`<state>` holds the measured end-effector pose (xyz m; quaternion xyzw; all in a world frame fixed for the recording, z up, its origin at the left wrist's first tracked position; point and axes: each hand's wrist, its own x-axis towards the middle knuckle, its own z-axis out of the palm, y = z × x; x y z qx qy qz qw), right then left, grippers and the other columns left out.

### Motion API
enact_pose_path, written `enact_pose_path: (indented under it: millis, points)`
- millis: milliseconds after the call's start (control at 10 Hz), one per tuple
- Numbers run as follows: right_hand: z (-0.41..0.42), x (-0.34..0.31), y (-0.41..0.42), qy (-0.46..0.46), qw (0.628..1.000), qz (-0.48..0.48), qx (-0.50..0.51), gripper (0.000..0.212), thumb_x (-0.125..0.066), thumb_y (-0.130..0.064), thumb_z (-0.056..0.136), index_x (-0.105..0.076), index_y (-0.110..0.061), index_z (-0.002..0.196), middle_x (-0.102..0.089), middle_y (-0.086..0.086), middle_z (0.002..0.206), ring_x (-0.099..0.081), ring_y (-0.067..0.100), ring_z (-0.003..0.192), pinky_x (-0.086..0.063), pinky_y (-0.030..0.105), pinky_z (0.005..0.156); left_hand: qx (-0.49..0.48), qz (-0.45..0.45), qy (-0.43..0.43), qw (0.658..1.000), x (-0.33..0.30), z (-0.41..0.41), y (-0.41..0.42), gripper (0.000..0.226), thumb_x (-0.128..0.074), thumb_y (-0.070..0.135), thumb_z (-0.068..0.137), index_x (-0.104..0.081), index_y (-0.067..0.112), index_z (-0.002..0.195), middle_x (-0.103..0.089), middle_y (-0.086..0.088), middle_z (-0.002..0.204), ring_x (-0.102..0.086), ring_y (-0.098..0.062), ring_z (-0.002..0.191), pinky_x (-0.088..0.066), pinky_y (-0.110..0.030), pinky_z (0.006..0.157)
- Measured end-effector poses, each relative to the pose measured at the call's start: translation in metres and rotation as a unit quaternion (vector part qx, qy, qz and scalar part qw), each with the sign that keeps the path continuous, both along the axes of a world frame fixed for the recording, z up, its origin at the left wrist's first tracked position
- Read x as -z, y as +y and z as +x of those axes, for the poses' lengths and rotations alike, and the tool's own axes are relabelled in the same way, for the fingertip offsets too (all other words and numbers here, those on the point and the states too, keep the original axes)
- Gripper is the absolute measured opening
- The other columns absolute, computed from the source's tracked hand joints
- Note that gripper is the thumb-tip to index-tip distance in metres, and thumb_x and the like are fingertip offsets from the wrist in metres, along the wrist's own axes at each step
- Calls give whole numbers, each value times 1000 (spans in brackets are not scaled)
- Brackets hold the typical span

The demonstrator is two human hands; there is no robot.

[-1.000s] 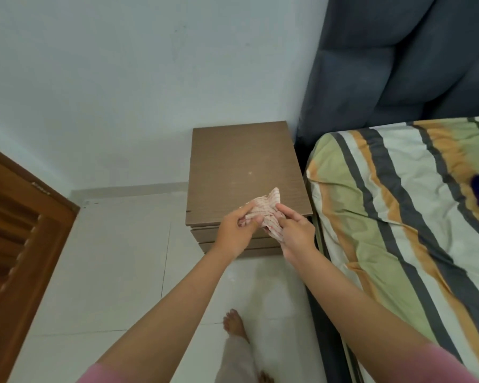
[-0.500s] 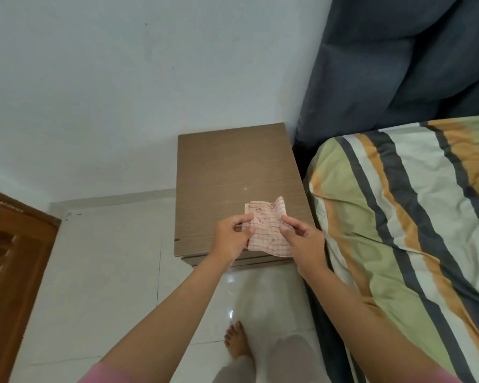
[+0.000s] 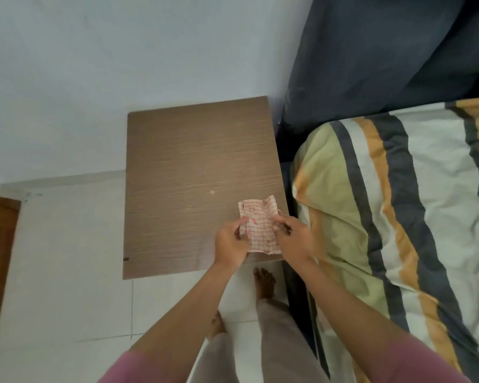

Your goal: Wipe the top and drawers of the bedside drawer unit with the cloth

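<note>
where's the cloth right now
In the head view the checked cloth is held between both hands over the near right corner of the bedside unit's top, beside the bed.

I'm in a bedroom at home. The bed (image 3: 398, 217), with striped sheets, is my landmark: a dark padded headboard (image 3: 385, 56) rises behind it, a brown drawer unit (image 3: 194, 167) stands just beside it against the pale wall (image 3: 122, 64), on white floor tiles (image 3: 67, 258).

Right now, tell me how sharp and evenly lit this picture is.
Head view: soft, even light, no hard shadows; hands and slightly blurred around the cloth; wide-angle bending at the bed; faint floor sheen; drawer unit's top grain reads clearly.
</note>
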<state>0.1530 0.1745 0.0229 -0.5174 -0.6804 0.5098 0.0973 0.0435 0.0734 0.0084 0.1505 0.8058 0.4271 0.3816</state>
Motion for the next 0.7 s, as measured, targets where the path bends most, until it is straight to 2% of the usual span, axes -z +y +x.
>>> enact_pose_path:
  millis: [100,200,300,400,500,600,700]
  points:
    - [-6,13,16,-21,999,-9,-38,21,-53,4,87,-65,2,104,-63,21,113,-60,28,99,-49,27,84,42,-35,61,997,14,0,20,39,-55,-3,80,-61,14,115,-65,-6,111,-61,-18,98,-50,-33,91]
    - [-13,27,23,-44,996,-32,-66,25,-48,7,86,-63,2,105,-62,20,114,-60,27,99,-48,31,91,89,-68,76,991,25,-2,28,39,-55,-5,79,-59,9,116,-61,-7,110,-56,-15,96,-42,-14,86]
    - [-14,36,24,-96,989,-32,-104,32,-46,4,84,-63,-5,110,-62,7,114,-59,20,100,-48,26,90,114,-111,72,985,35,-4,26,44,-57,-2,79,-56,11,120,-54,-7,117,-51,-13,104,-39,-15,92]
    - [-18,32,23,-105,988,-47,-101,38,-47,2,86,-63,-11,118,-58,-1,125,-54,16,114,-41,19,96,116,-127,76,982,33,-8,22,46,-58,2,81,-53,14,125,-47,-3,119,-43,-5,100,-32,-9,91]
    - [-18,20,25,-103,993,-31,-54,35,-50,-1,86,-65,-15,114,-57,-1,129,-52,17,121,-38,22,102,115,-125,89,981,21,-11,12,44,-59,5,82,-54,16,124,-47,-2,118,-44,-9,102,-35,-16,95]
    - [-18,-10,31,-98,994,-3,46,22,-55,-11,86,-70,-22,98,-69,-2,106,-63,13,97,-46,16,79,80,-143,80,983,13,-17,-3,41,-59,8,82,-54,17,122,-44,-1,119,-48,-12,106,-37,-24,101]
    - [-20,-83,51,2,976,35,214,10,-64,-12,81,-70,-17,87,-69,-3,85,-63,8,77,-53,21,77,58,-138,58,987,3,-20,-43,38,-59,7,83,-55,17,120,-47,-4,120,-52,-17,108,-41,-30,100]
